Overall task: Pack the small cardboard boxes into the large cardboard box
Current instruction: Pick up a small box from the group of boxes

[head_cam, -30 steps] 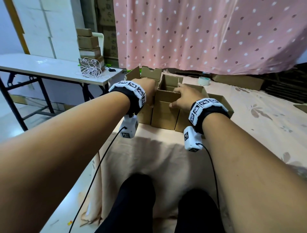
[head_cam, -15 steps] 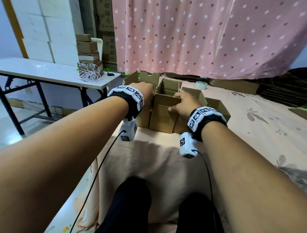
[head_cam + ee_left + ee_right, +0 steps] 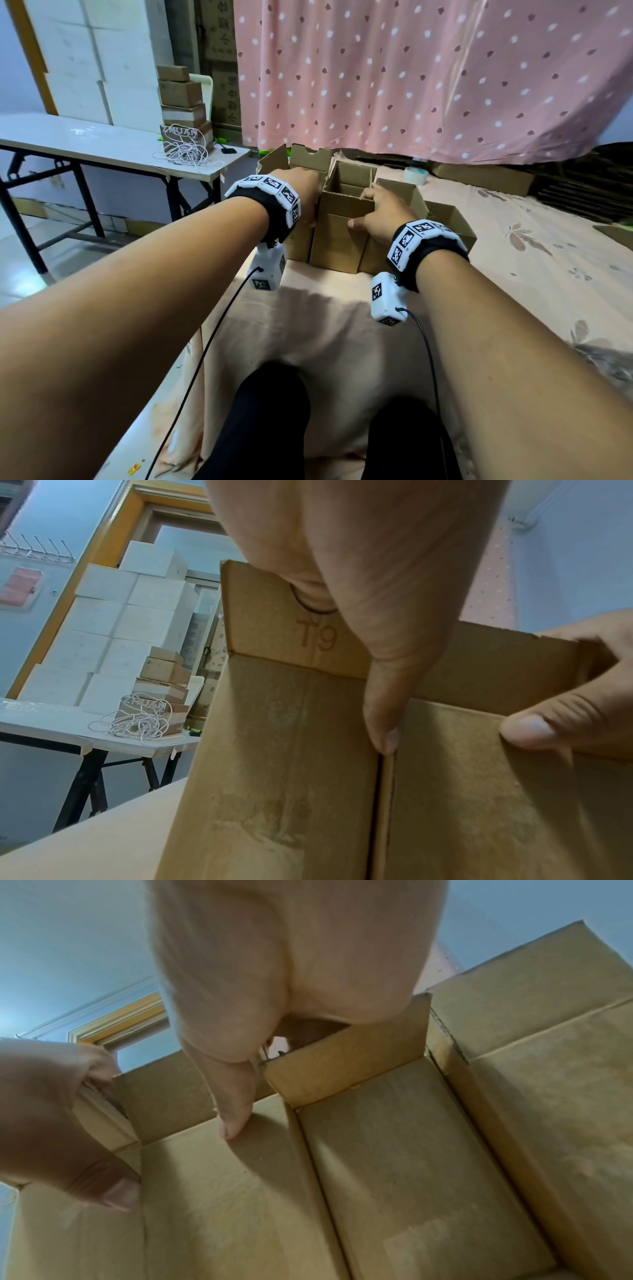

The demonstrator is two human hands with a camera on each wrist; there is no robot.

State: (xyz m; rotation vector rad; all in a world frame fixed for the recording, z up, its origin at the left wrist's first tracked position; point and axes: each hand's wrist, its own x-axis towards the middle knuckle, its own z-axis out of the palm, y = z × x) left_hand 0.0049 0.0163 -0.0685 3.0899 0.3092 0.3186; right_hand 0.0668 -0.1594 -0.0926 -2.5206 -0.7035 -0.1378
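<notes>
A person sits at a cloth-covered table [image 3: 342, 342], both bare arms stretched forward to a cluster of open-topped cardboard boxes standing near the table's far left corner. The left hand [image 3: 301, 202] grips the left side of the middle box [image 3: 342, 236]; in the left wrist view its thumb runs down the seam between this box and the left box [image 3: 274, 750], which is stamped "T9" and stands touching it. Its other fingers are hidden behind the box wall. The right hand [image 3: 383, 212] grips the same middle box from the right, thumb pressed on the front panel and fingers hooked over the top rim, as the right wrist view shows. A right box [image 3: 442, 222] stands touching on the other side. All three have their flaps up.

No clearly larger cardboard box can be told apart here, so where the small ones should go is uncertain.

The step in hand appears to be taking hold of the middle box to lift it out from between its neighbours. The next move likely calls for a straight upward pull with even pressure from both hands, since the neighbours sit tight against it and could drag or tip.
</notes>
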